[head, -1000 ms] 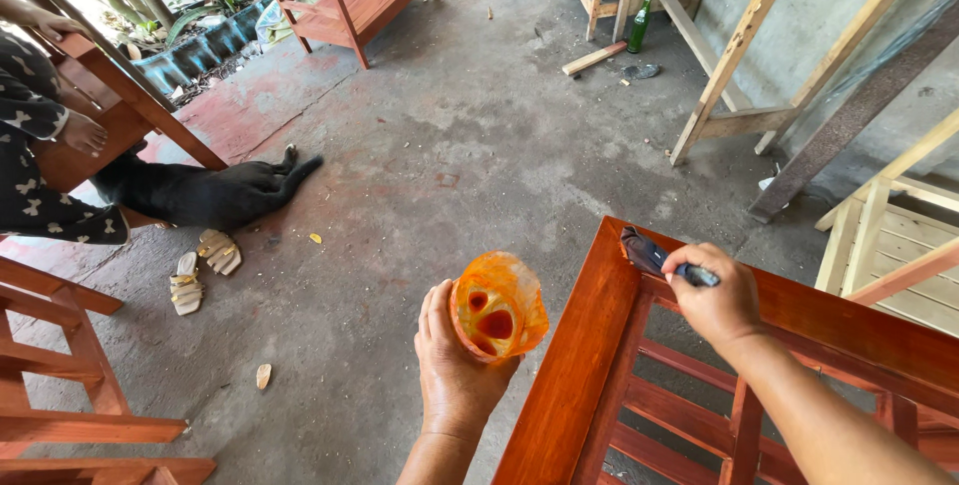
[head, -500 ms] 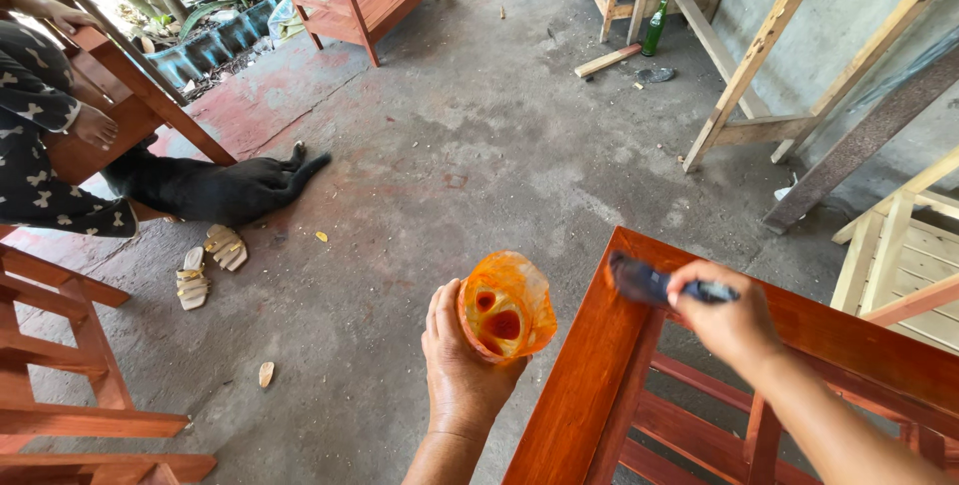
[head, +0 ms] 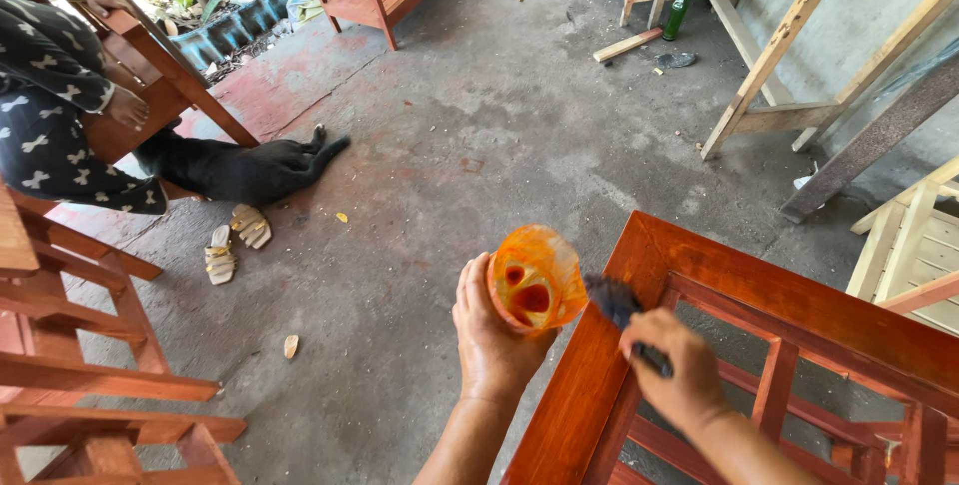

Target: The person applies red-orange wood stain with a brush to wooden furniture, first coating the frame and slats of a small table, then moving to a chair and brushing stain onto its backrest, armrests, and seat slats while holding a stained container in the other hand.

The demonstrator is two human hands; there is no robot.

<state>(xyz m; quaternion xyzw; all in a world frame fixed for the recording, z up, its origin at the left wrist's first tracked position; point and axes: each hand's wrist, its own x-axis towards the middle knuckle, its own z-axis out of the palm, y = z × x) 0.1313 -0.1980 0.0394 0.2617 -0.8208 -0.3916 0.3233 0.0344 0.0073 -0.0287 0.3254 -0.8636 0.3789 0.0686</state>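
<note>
Orange-stained plastic cup (head: 532, 280), red liquid inside

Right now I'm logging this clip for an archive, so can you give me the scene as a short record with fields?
Left hand: left hand holds an orange-stained cup
Right hand: right hand holds a dark brush against the red-brown wooden frame
Floor: bare concrete; black dog lying down; pair of sandals
Others: seated person, far left
Background: green bottle
</note>
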